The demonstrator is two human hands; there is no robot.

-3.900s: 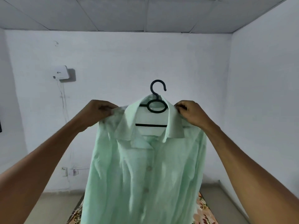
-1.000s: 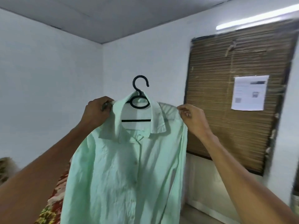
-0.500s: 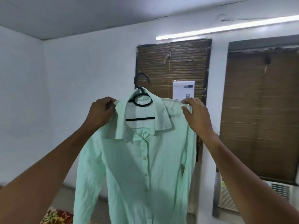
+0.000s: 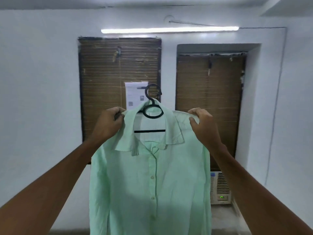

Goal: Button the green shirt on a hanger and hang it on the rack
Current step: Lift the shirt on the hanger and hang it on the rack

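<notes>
Both hands pinch the shirt [image 4: 150, 180] at its shoulders, left hand [image 4: 108, 126] and right hand [image 4: 203, 126] either side of the hanger [image 4: 152, 109], held up before the blinds [image 4: 118, 68]. Buttons look done, we reckon; no rack in sight, so next we find it and hook on.

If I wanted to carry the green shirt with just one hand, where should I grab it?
Probably the black hanger, by its neck just under the hook, reaching in from above. The hook sticks up clear of the collar, and the green shirt hangs evenly below it. Right now the left hand and right hand each pinch a shoulder instead.
</notes>
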